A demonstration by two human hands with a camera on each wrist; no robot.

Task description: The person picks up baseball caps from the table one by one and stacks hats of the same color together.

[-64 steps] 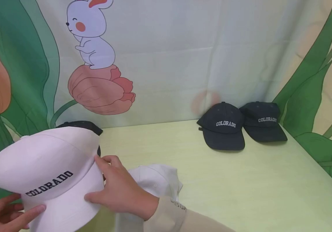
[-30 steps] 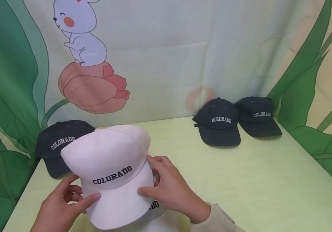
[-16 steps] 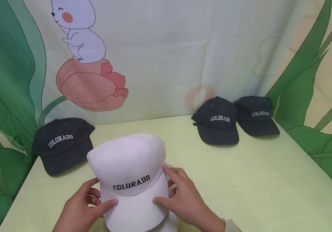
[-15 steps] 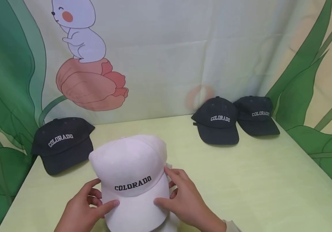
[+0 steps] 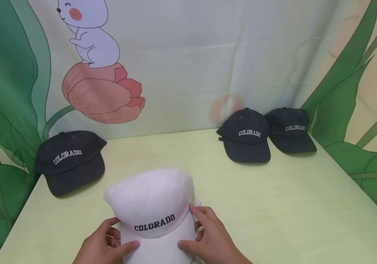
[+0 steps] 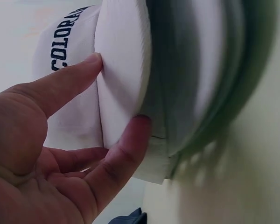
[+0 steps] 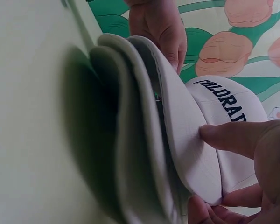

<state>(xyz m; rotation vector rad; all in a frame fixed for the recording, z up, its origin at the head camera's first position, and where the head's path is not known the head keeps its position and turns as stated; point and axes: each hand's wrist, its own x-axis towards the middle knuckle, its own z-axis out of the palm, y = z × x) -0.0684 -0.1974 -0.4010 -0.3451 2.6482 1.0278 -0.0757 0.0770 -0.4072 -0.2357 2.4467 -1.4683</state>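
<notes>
A white baseball cap with black COLORADO lettering is at the front centre of the head view, its brim towards me. My left hand pinches one side of its brim, thumb on top and fingers beneath. My right hand grips the opposite side in the same way. Directly below the held cap, two more pale brims show stacked close together in the right wrist view. In the head view the held cap hides most of that stack.
One navy COLORADO cap lies at the left of the pale yellow table. Two more, a navy cap and its neighbour cap, sit side by side at the back right. A printed cloth hangs behind the table.
Both hands have carried the white cap from the left to the front centre and lowered it over the other pale caps. The left navy cap, partly covered before, now shows fully.
</notes>
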